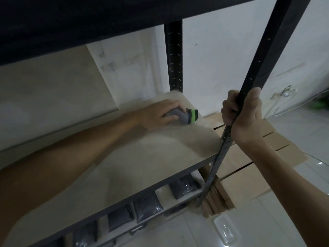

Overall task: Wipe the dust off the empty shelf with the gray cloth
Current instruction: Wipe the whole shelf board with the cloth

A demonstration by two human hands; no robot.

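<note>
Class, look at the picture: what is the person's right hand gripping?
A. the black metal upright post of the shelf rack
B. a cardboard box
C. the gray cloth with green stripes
A: the right hand curls round the black metal upright post.

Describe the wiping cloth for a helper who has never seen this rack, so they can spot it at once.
Find the black metal rack's pale empty shelf. At its far right corner, near the rear post, the left hand grips the gray cloth. Its bright green striped end sets it apart from everything nearby.
</note>
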